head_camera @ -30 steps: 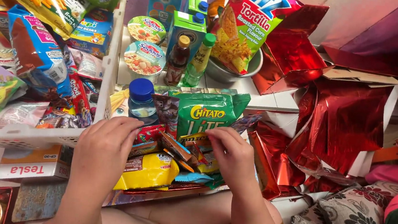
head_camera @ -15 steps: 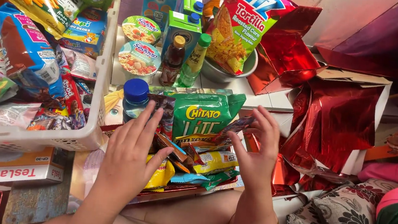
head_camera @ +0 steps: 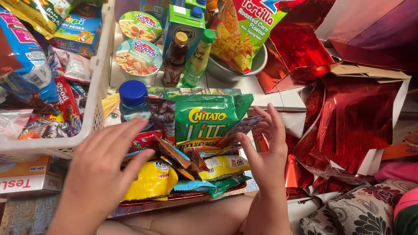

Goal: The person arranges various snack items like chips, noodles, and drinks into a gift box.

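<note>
A pile of snack packets lies in front of me: a green chip bag [head_camera: 212, 119] stands at its back, small sachets [head_camera: 180, 155] and yellow packets [head_camera: 153, 180] lie before it. My left hand [head_camera: 104, 166] hovers open over the yellow packets at the pile's left, fingers spread. At the pile's right edge my right hand [head_camera: 266, 155] is lifted open, fingers apart, next to the green bag and holding nothing. A blue-capped bottle [head_camera: 133, 101] stands behind my left hand.
A white basket [head_camera: 78, 144] full of snack bags stands at the left. Behind the pile are two noodle cups [head_camera: 138, 58], two small bottles [head_camera: 186, 57], green drink cartons [head_camera: 183, 24] and a bowl with a tortilla chip bag [head_camera: 250, 25]. Red foil boxes [head_camera: 355, 120] lie right, patterned cushions [head_camera: 360, 226] lower right.
Both hands have lifted off the pile and spread open; the left moved a little left and toward me, the right drew outward to the right.
</note>
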